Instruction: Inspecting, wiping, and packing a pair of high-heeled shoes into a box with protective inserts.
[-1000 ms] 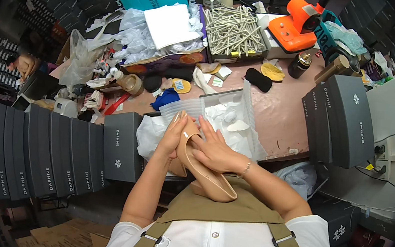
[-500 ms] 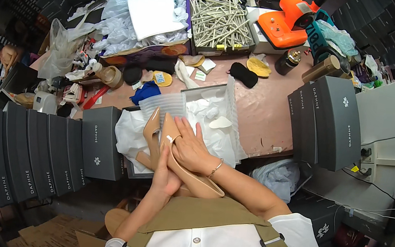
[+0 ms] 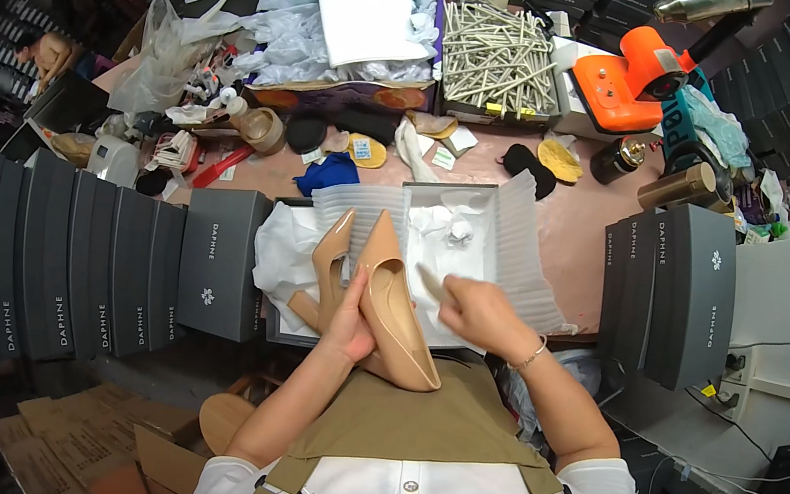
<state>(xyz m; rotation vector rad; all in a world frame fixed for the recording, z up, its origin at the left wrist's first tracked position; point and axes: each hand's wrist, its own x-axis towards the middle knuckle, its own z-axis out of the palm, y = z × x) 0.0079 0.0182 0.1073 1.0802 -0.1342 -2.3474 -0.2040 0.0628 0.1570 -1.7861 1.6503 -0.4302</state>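
My left hand (image 3: 355, 324) grips a beige pointed pump (image 3: 399, 320) by its side, toe pointing away from me and the opening facing up. Its mate, another beige pump (image 3: 330, 256), lies just to the left on white tissue over the shoebox. Pinched in my right hand (image 3: 486, 316) is a small pale flat pad (image 3: 432, 284), slightly blurred, close to the held pump's right side. Beneath both hands the open grey shoebox (image 3: 451, 190) contains white tissue paper (image 3: 448, 239), with foam wrap (image 3: 526, 245) spread over its right edge.
Grey shoeboxes stand in a row at left (image 3: 89, 265) and stacked at right (image 3: 686, 298). Behind the open box are a tray of pale sticks (image 3: 500, 60), an orange machine (image 3: 631, 78), a dark bottle (image 3: 619, 160), yellow and black sponges (image 3: 559, 161) and a blue cloth (image 3: 327, 174).
My right hand has left the pump and moved right, picking up the pale pad from the tissue. My left hand still holds the pump, now turned with its opening showing. The view has shifted.
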